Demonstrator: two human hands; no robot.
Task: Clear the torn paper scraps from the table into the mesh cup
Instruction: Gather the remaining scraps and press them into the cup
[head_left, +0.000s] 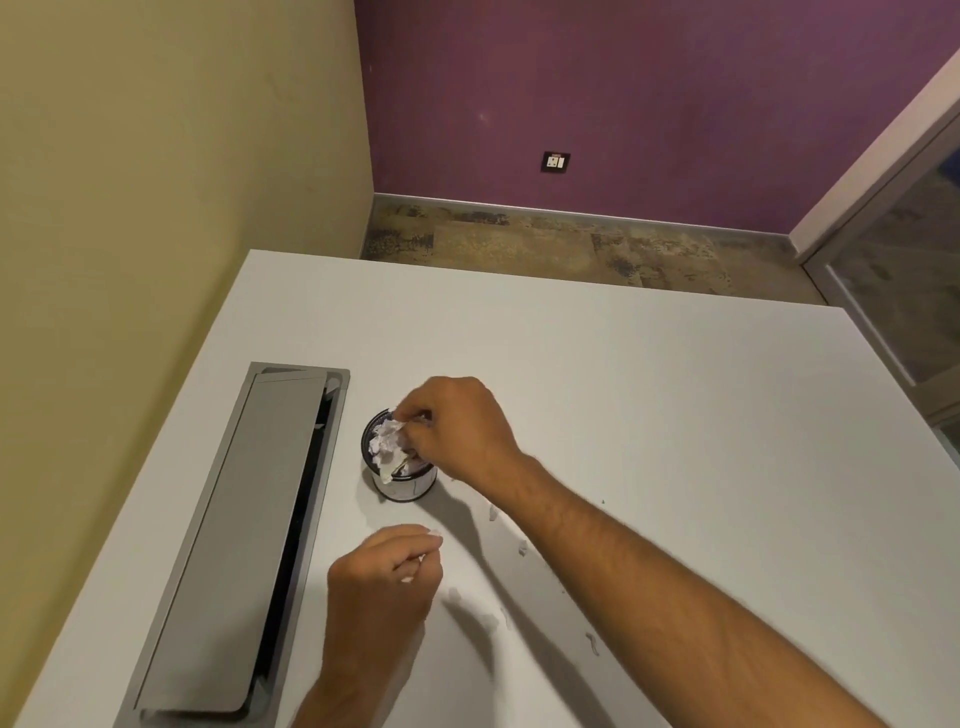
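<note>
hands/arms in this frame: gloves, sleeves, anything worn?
Two bare hands, no gloves. Right hand shows a bare forearm to the frame edge: no sleeve, watch or band visible. Left hand shows bare to the wrist. No rings visible; blur limits detail.

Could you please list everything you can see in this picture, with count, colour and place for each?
Table: one, white, fills the lower half of the view.
Mesh cup: one, dark, upright on the table beside the cable hatch, stuffed with white paper.
Loose paper scraps: several, white, scattered on the table near the right forearm.
Cable hatch: one, grey, set into the table at left.
Wall socket: one, dark-framed, on the purple wall.
Glass door: one, pale frame, far right.
Right hand: over the cup, pinching paper.
Left hand: nearer the camera, closed on a small white scrap.
</note>
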